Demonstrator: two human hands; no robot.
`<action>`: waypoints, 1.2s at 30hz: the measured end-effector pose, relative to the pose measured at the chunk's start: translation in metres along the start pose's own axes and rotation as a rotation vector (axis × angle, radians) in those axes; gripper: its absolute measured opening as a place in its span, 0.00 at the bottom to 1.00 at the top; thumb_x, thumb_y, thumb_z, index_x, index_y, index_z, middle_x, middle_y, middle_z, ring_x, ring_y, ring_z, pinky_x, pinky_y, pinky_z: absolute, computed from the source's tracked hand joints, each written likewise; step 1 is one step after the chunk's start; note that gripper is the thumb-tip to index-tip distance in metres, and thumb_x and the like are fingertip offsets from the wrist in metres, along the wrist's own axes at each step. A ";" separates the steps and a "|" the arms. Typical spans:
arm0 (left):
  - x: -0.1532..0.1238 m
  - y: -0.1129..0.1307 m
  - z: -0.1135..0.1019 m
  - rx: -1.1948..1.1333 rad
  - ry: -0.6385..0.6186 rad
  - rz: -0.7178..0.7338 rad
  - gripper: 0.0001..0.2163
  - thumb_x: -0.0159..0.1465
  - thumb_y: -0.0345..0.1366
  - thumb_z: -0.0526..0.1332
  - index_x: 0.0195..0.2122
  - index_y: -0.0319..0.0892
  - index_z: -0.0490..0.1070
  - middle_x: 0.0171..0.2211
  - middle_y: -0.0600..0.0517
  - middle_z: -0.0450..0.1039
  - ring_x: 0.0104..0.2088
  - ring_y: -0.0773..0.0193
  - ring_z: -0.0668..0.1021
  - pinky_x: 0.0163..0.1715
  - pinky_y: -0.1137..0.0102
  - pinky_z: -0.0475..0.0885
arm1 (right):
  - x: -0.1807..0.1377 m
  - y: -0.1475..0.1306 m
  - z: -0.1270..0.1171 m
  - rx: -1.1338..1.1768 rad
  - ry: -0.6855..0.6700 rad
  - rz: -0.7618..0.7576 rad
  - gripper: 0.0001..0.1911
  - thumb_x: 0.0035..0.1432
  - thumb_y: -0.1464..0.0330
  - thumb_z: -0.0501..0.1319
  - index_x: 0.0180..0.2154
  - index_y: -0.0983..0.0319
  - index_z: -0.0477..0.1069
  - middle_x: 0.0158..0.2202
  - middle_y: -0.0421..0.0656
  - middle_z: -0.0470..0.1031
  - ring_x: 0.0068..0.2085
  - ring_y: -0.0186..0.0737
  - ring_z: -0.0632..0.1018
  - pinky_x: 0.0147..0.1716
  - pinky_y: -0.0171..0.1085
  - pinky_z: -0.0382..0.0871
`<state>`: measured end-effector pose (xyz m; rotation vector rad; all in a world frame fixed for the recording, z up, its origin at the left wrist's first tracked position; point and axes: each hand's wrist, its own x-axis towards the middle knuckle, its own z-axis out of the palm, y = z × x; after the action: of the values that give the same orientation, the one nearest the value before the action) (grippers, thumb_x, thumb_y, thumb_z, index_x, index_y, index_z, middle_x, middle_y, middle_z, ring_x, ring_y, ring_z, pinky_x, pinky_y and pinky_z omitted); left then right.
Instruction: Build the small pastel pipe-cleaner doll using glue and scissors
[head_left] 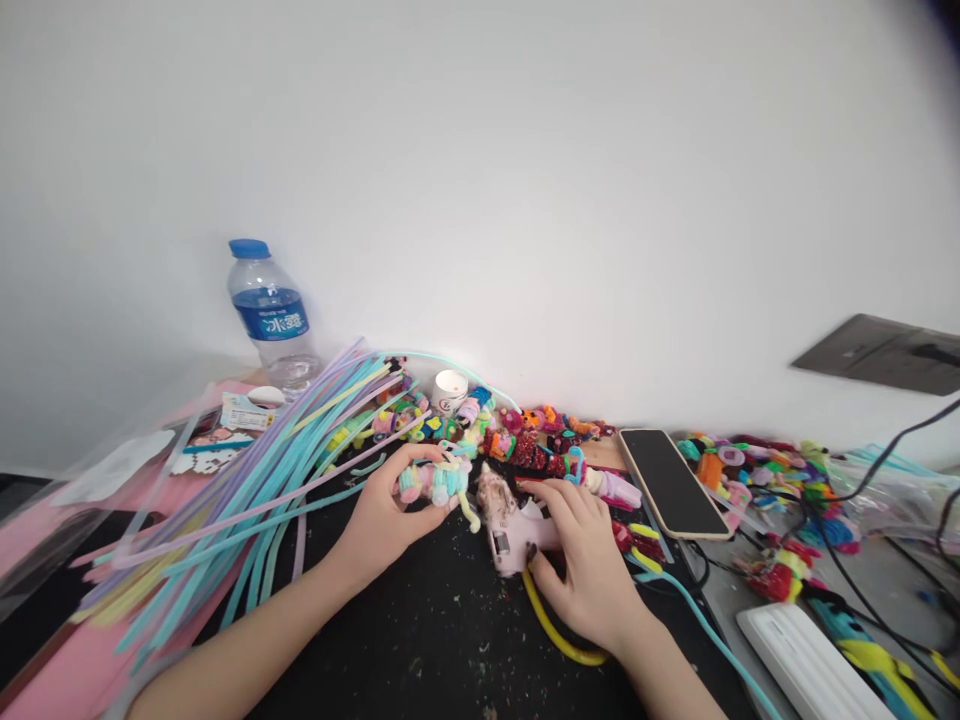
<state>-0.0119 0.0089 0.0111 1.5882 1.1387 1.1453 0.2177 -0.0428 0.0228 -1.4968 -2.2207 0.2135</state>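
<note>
My left hand (390, 513) pinches a small pastel figure (439, 484) made of wound pipe cleaners, in pink, mint and yellow. One pale yellow strand hangs from its right side. My right hand (581, 550) is closed around the handle of a pale pink glue gun (508, 525) that rests low over the black table surface. The glue gun's stained nozzle end points away from me, just right of the figure and apart from it. My right fingers cover most of its handle.
Long pipe cleaners (300, 450) lie heaped on the left before a water bottle (270, 310). Finished figures (525, 445) line the wall near a paper cup (450, 392). On the right are a phone (673, 482), a white power strip or bank (806, 660), black cables and a wall socket (885, 352).
</note>
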 end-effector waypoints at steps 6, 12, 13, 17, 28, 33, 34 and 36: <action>-0.010 0.001 0.007 0.071 -0.136 0.188 0.16 0.50 0.23 0.60 0.39 0.44 0.66 0.41 0.50 0.72 0.43 0.59 0.74 0.45 0.66 0.68 | -0.004 -0.022 0.008 0.113 0.076 -0.181 0.16 0.51 0.66 0.64 0.41 0.61 0.63 0.39 0.46 0.69 0.41 0.47 0.67 0.41 0.45 0.60; -0.014 0.001 0.011 0.085 -0.236 0.283 0.19 0.46 0.20 0.59 0.39 0.44 0.66 0.41 0.50 0.72 0.42 0.60 0.74 0.45 0.68 0.67 | -0.005 -0.028 0.017 0.129 0.106 -0.243 0.05 0.61 0.75 0.52 0.32 0.61 0.63 0.28 0.42 0.67 0.31 0.39 0.66 0.33 0.38 0.58; -0.014 0.001 0.011 0.086 -0.244 0.288 0.19 0.46 0.19 0.59 0.39 0.44 0.66 0.41 0.50 0.73 0.42 0.60 0.74 0.45 0.68 0.67 | -0.005 -0.027 0.016 0.125 0.127 -0.237 0.05 0.61 0.75 0.52 0.32 0.61 0.63 0.28 0.42 0.67 0.31 0.39 0.66 0.32 0.38 0.58; -0.014 0.002 0.011 0.081 -0.271 0.303 0.19 0.46 0.20 0.60 0.39 0.44 0.66 0.41 0.50 0.73 0.43 0.59 0.74 0.45 0.66 0.67 | -0.006 -0.021 0.015 0.122 0.158 -0.216 0.08 0.61 0.74 0.53 0.29 0.61 0.62 0.25 0.40 0.65 0.28 0.37 0.65 0.30 0.37 0.56; -0.016 0.006 0.013 0.026 -0.423 0.315 0.15 0.51 0.23 0.61 0.39 0.43 0.69 0.42 0.48 0.74 0.43 0.59 0.75 0.46 0.66 0.68 | -0.007 -0.020 0.015 0.216 0.139 -0.117 0.14 0.61 0.74 0.47 0.22 0.60 0.53 0.20 0.37 0.58 0.24 0.35 0.60 0.25 0.36 0.52; -0.016 0.007 0.013 0.010 -0.466 0.321 0.15 0.51 0.21 0.59 0.38 0.44 0.71 0.41 0.49 0.74 0.44 0.60 0.75 0.47 0.67 0.68 | -0.009 -0.020 0.020 0.291 0.140 -0.024 0.16 0.62 0.72 0.48 0.22 0.60 0.50 0.20 0.37 0.56 0.24 0.34 0.62 0.23 0.34 0.52; -0.016 0.007 0.012 0.007 -0.471 0.322 0.15 0.51 0.20 0.58 0.38 0.44 0.71 0.41 0.49 0.75 0.44 0.61 0.75 0.47 0.67 0.68 | -0.009 -0.020 0.021 0.294 0.145 -0.021 0.16 0.62 0.71 0.48 0.22 0.60 0.50 0.20 0.36 0.56 0.23 0.34 0.62 0.23 0.34 0.52; -0.015 0.008 0.012 0.005 -0.481 0.324 0.15 0.52 0.20 0.58 0.38 0.44 0.72 0.41 0.50 0.75 0.44 0.61 0.75 0.47 0.67 0.68 | -0.009 -0.022 0.021 0.289 0.159 -0.027 0.15 0.62 0.72 0.48 0.22 0.60 0.51 0.20 0.37 0.57 0.23 0.34 0.62 0.23 0.34 0.52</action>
<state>-0.0010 -0.0093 0.0130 1.9647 0.5842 0.8809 0.1928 -0.0568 0.0093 -1.2817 -1.9865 0.3761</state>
